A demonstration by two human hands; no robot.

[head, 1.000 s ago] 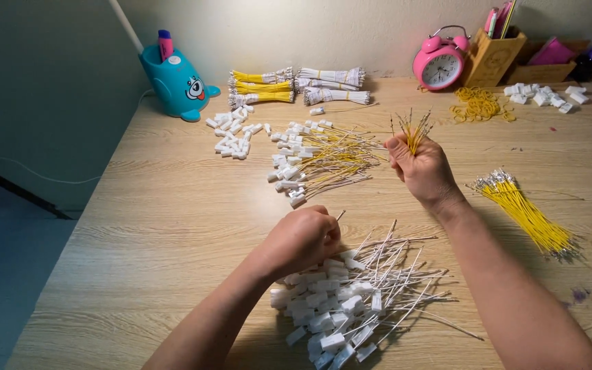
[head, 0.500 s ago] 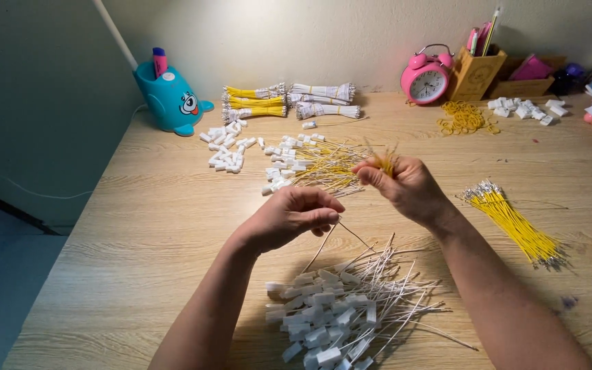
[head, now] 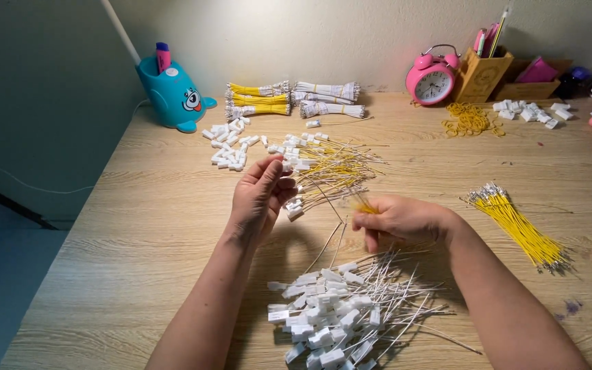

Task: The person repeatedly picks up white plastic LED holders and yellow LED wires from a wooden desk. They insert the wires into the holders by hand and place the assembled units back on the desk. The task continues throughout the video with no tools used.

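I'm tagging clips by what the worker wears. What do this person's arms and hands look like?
Both forearms are bare as far as the picture shows: no sleeves, no gloves. The left hand and the right hand show no rings, and neither wrist carries a watch or band. Fingernails look short and unpainted, though they are small in this view.

The table (head: 138, 226) under both hands is pale wood with fine grain, matt. Below the right hand (head: 399, 220), the white connectors (head: 323, 322) look like smooth plastic. Right of it, the yellow wires (head: 519, 226) have glossy insulation and small shiny metal tips.
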